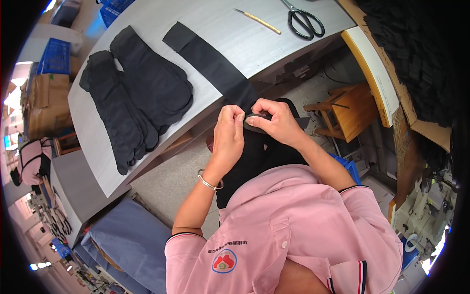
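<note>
A long black fabric strip (215, 66) lies across the table's near edge and hangs down to my hands. My left hand (229, 132) pinches the edge of the black fabric at its lower end, thumb against fingers. Close beside it, my right hand (278, 122) grips a folded, thick-edged part of the black fabric (255, 123) between thumb and fingers. Both hands are above my lap, just off the table edge. How the folded part joins the strip is hidden by my fingers.
On the grey table (205, 93) lie two stacks of black sock-shaped fabric pieces (120, 108), a thin tan-handled pointed tool (259, 20) and black-handled scissors (306, 23). A wooden stool (347, 112) stands at right, beside a carton of black fabric pieces (409, 54). Blue cloth (127, 245) lies at lower left.
</note>
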A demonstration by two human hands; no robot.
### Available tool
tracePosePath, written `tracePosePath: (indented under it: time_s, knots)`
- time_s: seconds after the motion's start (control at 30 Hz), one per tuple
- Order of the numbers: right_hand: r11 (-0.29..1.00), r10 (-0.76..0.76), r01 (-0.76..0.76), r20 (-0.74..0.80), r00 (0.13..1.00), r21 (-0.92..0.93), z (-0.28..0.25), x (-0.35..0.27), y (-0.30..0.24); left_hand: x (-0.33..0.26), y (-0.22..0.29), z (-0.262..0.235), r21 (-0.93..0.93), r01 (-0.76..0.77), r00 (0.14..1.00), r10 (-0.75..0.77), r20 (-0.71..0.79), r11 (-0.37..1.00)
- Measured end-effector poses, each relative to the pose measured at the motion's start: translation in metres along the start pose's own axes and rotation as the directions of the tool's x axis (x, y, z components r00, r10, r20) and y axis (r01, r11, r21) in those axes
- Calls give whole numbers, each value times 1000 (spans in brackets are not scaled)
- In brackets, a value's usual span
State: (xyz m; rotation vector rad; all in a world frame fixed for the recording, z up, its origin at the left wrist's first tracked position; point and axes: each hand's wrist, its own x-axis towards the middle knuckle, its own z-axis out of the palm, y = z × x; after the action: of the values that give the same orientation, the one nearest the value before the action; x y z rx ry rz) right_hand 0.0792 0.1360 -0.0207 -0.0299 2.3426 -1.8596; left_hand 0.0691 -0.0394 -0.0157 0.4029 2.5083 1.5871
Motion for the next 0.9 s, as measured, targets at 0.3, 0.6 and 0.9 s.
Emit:
tracePosePath:
  time_s: [0.3, 0.6, 0.9]
  knots:
    - [996, -88, 88, -27, 996, 1, 2, 3, 14, -2, -10, 10, -49, 57, 995, -61, -75, 997]
    - [978, -182, 167, 121, 976, 128, -17, 10, 16, 29, -11, -30, -535, 521, 828, -241, 507, 665]
    - [980, -188, 178, -110, 976, -93, -3, 8, 25, 2, 5, 16, -55, -84, 995, 87, 52, 995]
